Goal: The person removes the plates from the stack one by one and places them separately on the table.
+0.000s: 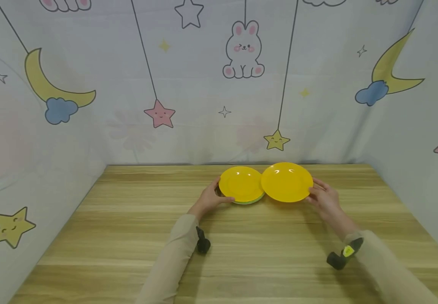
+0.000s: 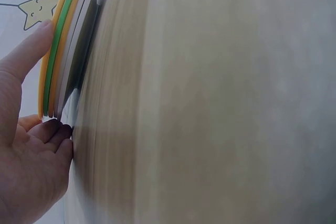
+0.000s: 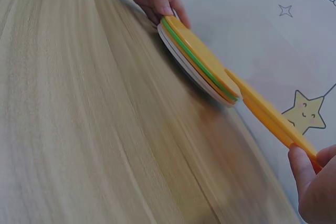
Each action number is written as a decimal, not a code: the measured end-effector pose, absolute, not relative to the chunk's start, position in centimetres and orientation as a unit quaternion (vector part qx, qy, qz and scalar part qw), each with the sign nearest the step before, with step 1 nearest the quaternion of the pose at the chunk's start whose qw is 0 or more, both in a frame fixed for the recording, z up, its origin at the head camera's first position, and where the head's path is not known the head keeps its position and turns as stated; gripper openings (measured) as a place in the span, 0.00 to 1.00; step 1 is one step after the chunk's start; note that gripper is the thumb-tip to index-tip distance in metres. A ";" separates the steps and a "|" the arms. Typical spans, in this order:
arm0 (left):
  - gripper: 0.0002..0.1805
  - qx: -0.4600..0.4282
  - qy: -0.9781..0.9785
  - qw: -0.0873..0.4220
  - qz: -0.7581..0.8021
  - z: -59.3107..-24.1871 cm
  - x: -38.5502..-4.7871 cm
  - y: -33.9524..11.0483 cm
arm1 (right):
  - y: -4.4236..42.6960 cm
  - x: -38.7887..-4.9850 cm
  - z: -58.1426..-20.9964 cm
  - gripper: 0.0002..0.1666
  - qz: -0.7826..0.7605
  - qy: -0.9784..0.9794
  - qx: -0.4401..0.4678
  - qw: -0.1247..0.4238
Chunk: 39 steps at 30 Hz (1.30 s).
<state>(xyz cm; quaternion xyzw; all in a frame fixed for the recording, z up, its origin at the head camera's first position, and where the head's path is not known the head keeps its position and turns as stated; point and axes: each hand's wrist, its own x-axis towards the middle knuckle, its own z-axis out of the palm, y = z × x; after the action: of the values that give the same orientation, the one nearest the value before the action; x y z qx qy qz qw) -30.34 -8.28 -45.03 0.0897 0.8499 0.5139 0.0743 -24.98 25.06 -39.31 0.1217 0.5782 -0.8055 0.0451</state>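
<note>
A stack of plates (image 1: pixel 241 184) stands near the back of the table, yellow on top, with green, orange-yellow and white rims below in the left wrist view. My left hand (image 1: pixel 210 197) holds the stack's left side, its thumb along the front rim. To the right, my right hand (image 1: pixel 325 200) pinches a single yellow plate (image 1: pixel 287 182) by its right rim. This plate is raised off the table, and its left edge meets the right edge of the stack's top plate. The right fingers beneath the plate are partly hidden.
The wood-grain table (image 1: pixel 241 261) reaches back to a pale cloth wall (image 1: pixel 199 84) printed with stars, moons and a rabbit. The cloth also closes off both sides. Both wrists carry a small black camera (image 1: pixel 202 244).
</note>
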 end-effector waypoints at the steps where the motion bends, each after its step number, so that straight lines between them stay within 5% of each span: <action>1: 0.51 0.090 0.850 0.074 0.514 -45.1 -30.4 -8.3 | 25.2 -25.0 -39.4 0.35 -0.808 0.575 0.122 0.045; 39: 0.51 0.088 0.855 0.069 0.506 -45.1 -30.3 -8.4 | 27.6 -24.4 -41.6 0.42 -0.786 0.605 0.111 0.055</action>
<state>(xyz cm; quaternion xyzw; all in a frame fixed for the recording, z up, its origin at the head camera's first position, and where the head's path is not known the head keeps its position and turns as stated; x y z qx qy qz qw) -30.35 -8.36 -45.08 0.0876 0.8554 0.5058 0.0690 -24.39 27.62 -41.56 0.1109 0.6052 -0.7864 0.0549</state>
